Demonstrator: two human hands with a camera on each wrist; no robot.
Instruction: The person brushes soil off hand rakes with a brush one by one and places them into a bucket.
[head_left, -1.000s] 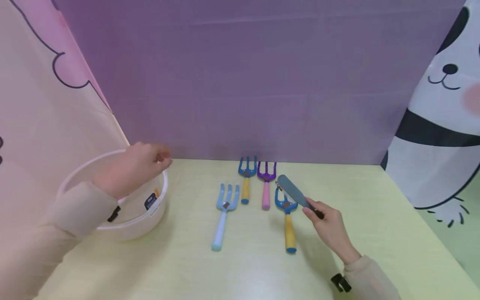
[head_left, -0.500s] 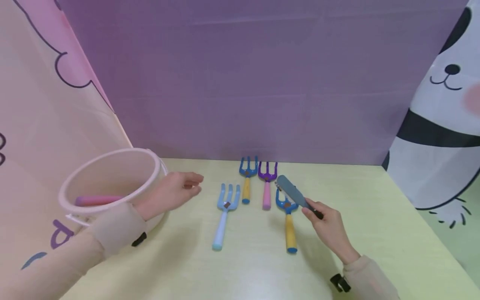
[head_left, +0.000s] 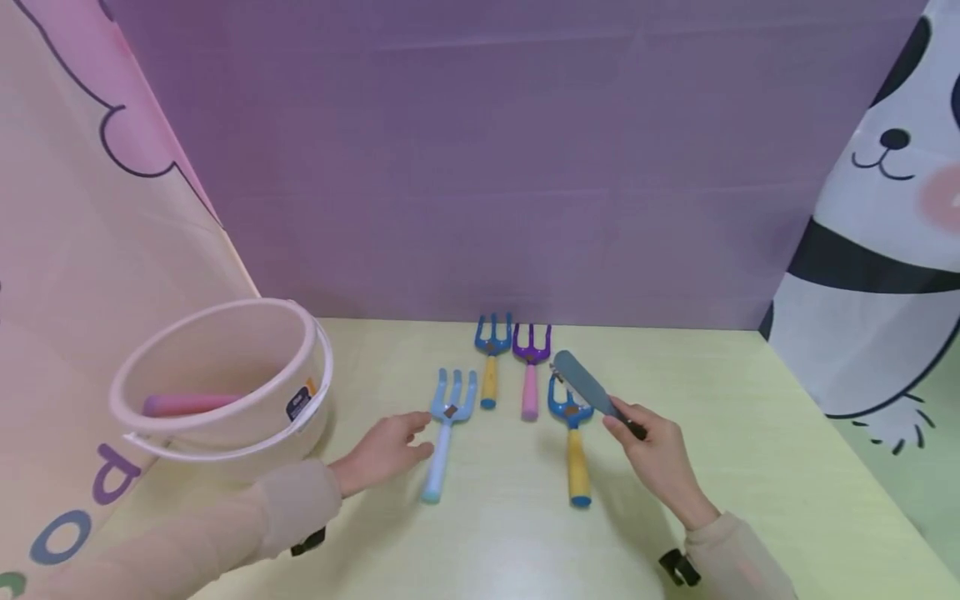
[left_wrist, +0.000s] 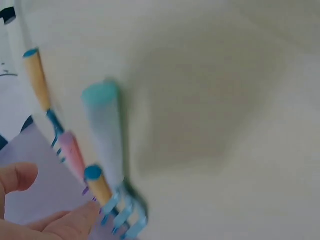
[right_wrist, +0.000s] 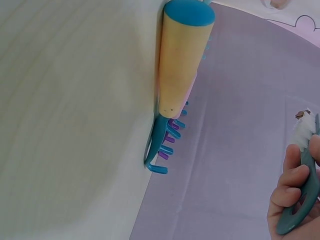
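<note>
In the head view my left hand (head_left: pixel 386 454) reaches in from the left, thumb and fingers apart and nothing between them. Its fingertips are at the left side of a light blue hand fork (head_left: pixel 440 462) lying on the table; whether they touch it I cannot tell. My right hand (head_left: pixel 663 462) grips the dark handle of a grey-green brush (head_left: pixel 581 379), whose white bristles show in the right wrist view. Beneath the brush lies a blue hand fork with a yellow handle (head_left: pixel 578 467), its tines partly hidden.
Farther back lie another yellow-handled blue fork (head_left: pixel 490 379) and a purple fork with a pink handle (head_left: pixel 530 392). A white bucket (head_left: pixel 300 354) stands at the left with a pink handle (head_left: pixel 187 405) inside. A purple cloth (head_left: pixel 480 167) hangs behind the table.
My left hand has moved from over the bucket rightward and nearer to me, down beside the light blue fork. The right hand and brush have stayed in place.
</note>
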